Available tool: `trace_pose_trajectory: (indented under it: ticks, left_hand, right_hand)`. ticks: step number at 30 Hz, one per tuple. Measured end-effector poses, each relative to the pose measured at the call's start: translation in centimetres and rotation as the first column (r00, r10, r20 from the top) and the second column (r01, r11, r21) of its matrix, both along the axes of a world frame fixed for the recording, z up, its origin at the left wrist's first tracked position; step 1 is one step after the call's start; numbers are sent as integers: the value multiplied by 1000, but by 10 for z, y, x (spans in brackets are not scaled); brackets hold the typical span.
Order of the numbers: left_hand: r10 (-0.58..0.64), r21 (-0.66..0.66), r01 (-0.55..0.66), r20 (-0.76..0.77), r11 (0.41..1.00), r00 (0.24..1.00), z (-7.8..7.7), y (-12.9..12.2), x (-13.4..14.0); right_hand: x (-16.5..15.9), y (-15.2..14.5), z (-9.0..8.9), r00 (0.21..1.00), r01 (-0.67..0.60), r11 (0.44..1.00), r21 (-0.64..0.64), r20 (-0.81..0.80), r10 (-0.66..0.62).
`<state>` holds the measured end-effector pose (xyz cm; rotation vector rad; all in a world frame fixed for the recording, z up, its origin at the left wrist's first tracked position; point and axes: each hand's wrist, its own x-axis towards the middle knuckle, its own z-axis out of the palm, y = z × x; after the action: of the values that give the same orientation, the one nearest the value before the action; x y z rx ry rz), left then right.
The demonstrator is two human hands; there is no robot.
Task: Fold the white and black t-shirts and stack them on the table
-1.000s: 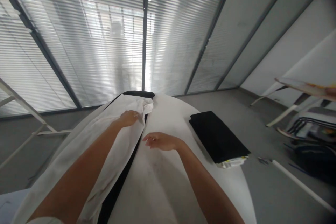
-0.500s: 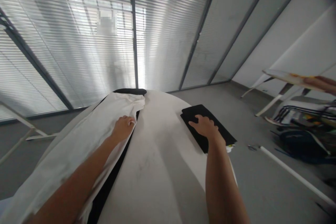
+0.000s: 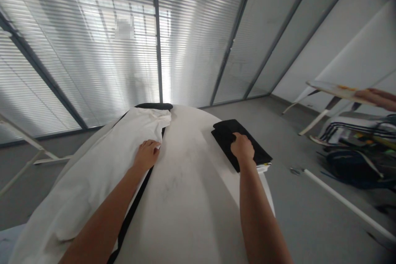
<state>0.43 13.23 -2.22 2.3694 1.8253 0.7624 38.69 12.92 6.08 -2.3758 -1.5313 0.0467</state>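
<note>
At far left, metal frame: pale bars (image 3: 21, 133) standing on the grey floor, beside the table.
White cloth: it lies spread (image 3: 93, 165) along the left side of the table, rumpled at its far end.
Black cloth: from here I see it (image 3: 136, 204) as a strip along the white cloth's right edge, with more at the far end.
Left hand: it (image 3: 147, 156) rests on the white cloth at that edge, fingers bent; I can't tell whether they pinch the fabric.
Table: white and rounded (image 3: 188, 165), bare between the hands.
Black stack: folded (image 3: 223, 136) on the table's right side, pale layers showing at its near end.
Right hand: on top of the stack (image 3: 243, 148); whether its fingers grip, I can't tell.
Far right: another person's hand (image 3: 380, 97) over a desk (image 3: 329, 88).
</note>
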Motion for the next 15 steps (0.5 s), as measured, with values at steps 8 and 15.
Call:
trace_pose_trajectory:
  ticks: [8, 15]
  left_hand:
    - [-62, 71, 33, 456, 997, 888, 0, 3, -5]
    - [-240, 173, 197, 887, 965, 396, 53, -19, 11]
  right_hand:
    - [-20, -29, 67, 820, -290, 794, 534, -290, 494]
    - [-89, -60, 104, 173, -247, 658, 711, -636, 752]
